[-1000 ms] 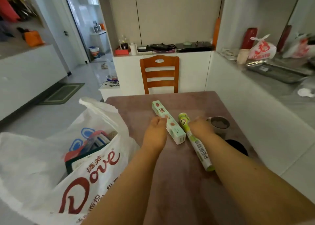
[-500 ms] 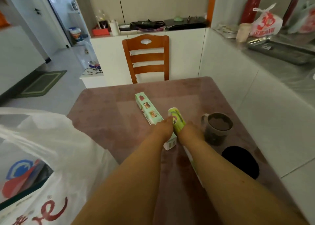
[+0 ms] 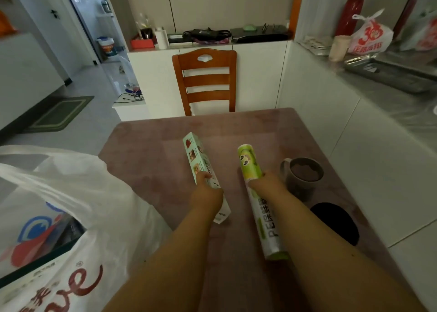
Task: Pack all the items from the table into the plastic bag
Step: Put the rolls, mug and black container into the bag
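Note:
My left hand (image 3: 208, 193) grips a long pale-green box (image 3: 197, 156) around its middle, with the box's far end pointing away from me. My right hand (image 3: 267, 185) holds a green cling-film roll (image 3: 249, 165) printed with a cartoon face; its near end (image 3: 272, 236) reaches back under my forearm. Both items are held just above the pink table (image 3: 146, 160). The white plastic bag (image 3: 78, 193) with red lettering stands open at the left, with several packed items (image 3: 42, 236) showing inside.
A grey mug (image 3: 302, 176) stands on the table right of my right hand, and a black round object (image 3: 335, 221) lies nearer the right edge. A wooden chair (image 3: 205, 79) stands at the table's far side. White cabinets run along the right.
Both hands have closed on their items and raised them off the table, and the box and roll now sit further apart. The view has dropped and shifted right, cutting off more of the bag.

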The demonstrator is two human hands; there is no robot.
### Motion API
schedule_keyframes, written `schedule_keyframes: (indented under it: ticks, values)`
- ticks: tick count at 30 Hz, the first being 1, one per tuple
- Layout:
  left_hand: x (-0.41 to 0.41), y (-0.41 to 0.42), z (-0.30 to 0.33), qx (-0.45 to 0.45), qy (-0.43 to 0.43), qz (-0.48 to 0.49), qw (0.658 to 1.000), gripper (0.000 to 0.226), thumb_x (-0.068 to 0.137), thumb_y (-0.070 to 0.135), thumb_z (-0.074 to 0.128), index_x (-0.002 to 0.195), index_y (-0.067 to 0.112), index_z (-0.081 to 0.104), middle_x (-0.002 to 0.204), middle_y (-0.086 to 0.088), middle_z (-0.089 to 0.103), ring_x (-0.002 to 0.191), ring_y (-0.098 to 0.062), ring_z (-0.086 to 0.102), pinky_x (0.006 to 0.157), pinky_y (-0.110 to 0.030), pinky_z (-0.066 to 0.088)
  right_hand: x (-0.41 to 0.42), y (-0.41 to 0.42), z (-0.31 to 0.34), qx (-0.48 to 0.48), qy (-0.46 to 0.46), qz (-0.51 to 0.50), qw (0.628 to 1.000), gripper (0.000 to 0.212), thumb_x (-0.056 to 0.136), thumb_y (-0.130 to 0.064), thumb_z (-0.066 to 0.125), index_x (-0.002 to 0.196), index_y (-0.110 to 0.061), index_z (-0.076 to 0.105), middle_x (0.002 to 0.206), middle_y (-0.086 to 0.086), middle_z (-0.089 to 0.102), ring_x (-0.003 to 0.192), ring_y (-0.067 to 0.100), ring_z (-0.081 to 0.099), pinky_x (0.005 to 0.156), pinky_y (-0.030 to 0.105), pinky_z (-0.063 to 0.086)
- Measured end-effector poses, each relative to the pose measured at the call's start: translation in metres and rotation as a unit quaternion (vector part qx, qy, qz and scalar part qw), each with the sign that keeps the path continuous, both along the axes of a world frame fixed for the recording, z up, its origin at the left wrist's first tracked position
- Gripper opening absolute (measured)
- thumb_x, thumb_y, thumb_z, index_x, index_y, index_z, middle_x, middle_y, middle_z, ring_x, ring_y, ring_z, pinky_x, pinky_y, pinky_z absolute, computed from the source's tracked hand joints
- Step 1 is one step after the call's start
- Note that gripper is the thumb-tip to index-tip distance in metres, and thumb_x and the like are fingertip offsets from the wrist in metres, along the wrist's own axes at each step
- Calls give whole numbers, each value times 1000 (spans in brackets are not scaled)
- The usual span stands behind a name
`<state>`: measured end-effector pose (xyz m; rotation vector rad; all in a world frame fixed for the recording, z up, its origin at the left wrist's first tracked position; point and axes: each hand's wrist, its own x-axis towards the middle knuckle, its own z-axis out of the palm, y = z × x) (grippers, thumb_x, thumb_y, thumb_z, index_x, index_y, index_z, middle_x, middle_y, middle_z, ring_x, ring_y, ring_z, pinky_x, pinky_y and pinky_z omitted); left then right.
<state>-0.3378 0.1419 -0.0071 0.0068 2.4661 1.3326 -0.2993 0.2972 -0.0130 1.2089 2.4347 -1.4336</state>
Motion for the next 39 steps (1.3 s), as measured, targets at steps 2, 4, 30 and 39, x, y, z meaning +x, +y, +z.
schedule_keyframes:
  ticks: [2,4,30,39]
  values:
    - [15,-12,3,164,-62,53,983,63,89,3,55,143,22,30,130,-9,53,99,-29,60,78,-40,54,1,-2,9,-128,67,-60,988,64,62,-37,76,115,-3,61,101,16,70,85,33,69,79,44,58]
    - [31,-26,4,226,-113,58,966,51,91,7,58,139,12,39,124,-11,62,96,-32,65,76,-43,57,5,-8,23,-237,117,-72,962,46,72,-31,79,103,-1,65,86,15,71,72,29,69,70,38,58]
    - [182,-154,166,184,120,-2,975,40,98,53,29,93,30,61,99,-1,67,96,-21,65,93,-44,52,127,-120,173,-474,318,148,808,97,22,-43,91,106,-5,60,71,9,74,57,19,71,49,26,57]
    - [178,-260,225,40,325,168,930,24,93,30,58,115,20,62,99,5,65,84,-13,64,64,-17,52,155,-227,234,-509,311,306,742,93,22,-43,92,102,-5,64,75,9,73,60,18,71,50,24,55]
